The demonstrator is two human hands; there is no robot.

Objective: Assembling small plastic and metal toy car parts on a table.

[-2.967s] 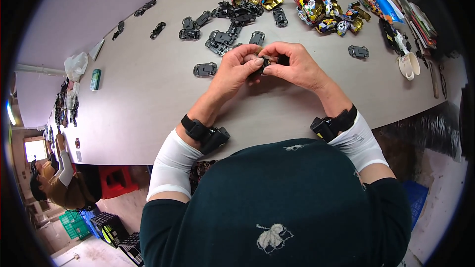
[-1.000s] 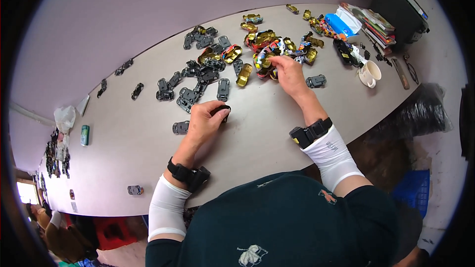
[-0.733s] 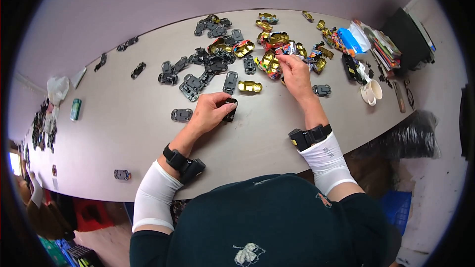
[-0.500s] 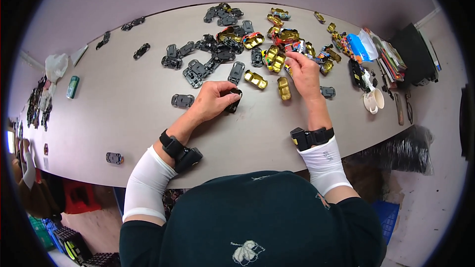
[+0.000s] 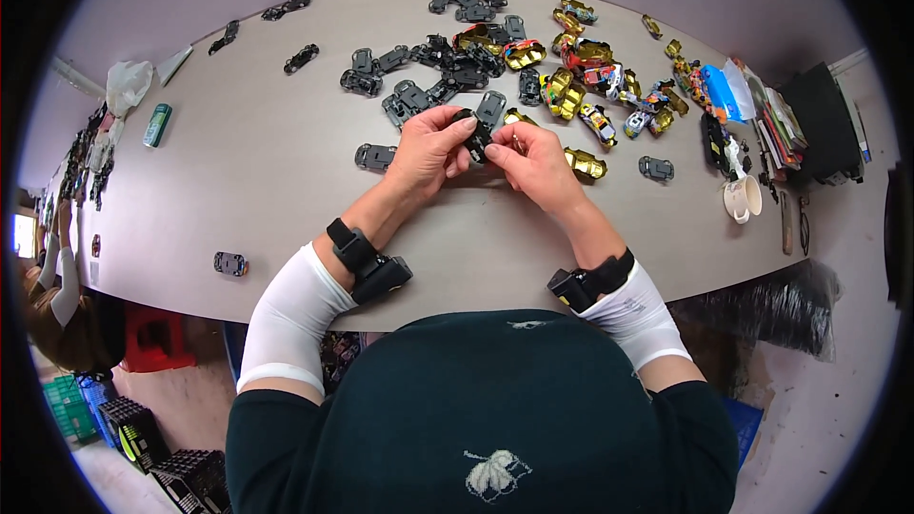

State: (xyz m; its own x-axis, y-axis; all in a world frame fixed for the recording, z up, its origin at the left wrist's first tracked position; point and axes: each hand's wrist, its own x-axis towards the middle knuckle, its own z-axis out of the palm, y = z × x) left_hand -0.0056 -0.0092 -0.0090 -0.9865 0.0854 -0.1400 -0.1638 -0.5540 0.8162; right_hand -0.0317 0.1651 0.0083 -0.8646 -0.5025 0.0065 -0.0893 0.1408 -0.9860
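Note:
My left hand point(image 5: 426, 157) holds a black toy car base point(image 5: 477, 143) between thumb and fingers, above the table. Close against it on the right is my right hand point(image 5: 541, 169), its thumb touching the base. Its fingers are curled round something small that is mostly hidden. Just beyond the hands lie a grey car base point(image 5: 491, 107) and a partly covered gold car body point(image 5: 517, 117). To the right of my right hand rests another gold car body point(image 5: 585, 165). A dark car base point(image 5: 376, 157) lies left of my left hand.
Dark car bases point(image 5: 457, 71) are heaped beyond my hands, with gold and printed car bodies point(image 5: 566, 93) to their right. A white mug point(image 5: 741, 198) and books point(image 5: 773, 124) stand at the right edge. A green can point(image 5: 158, 125) lies at left. Another person point(image 5: 62, 305) sits far left.
My right hand has come back from the gold car bodies to meet my left. My left hand has lifted the black base and moved it slightly forward. The whole view has shifted a little.

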